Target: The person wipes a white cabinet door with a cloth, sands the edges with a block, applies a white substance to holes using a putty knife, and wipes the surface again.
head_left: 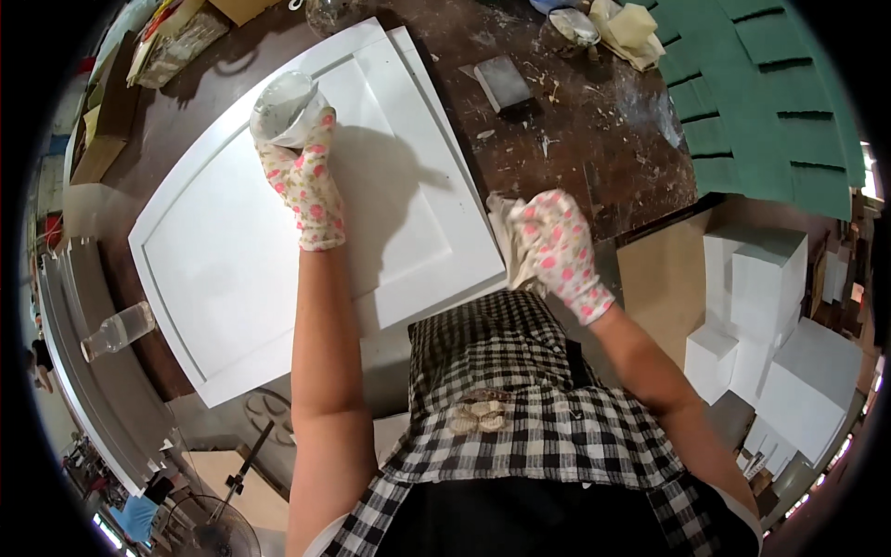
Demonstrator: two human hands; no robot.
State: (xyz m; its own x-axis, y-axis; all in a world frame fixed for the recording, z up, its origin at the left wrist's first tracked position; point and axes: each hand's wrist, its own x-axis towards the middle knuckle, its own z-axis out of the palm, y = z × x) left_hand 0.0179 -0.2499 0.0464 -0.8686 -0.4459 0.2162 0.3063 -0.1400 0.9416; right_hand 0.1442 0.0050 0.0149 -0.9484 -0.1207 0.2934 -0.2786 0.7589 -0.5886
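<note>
My left hand (310,190), in a white glove with pink spots, grips a whitish bowl (286,104) smeared with white inside. It is over a white framed door panel (251,241) with a curved edge, lying on the brown table. The hand's shadow falls on the panel. At the panel's right edge my right hand (560,243), in a matching glove, is closed on a crumpled beige cloth (509,232). Its fingers are partly hidden and a little blurred. Another white panel (432,93) lies beneath the first, its edge showing.
A grey rectangular block (502,84) lies on the stained table (594,158), among scattered crumbs. A glass bottle (119,330) is left of the panel. Pale cloths (629,32) lie at the back. A green slotted sheet (770,84) and white boxes (754,288) are at right, a fan (212,529) lower left.
</note>
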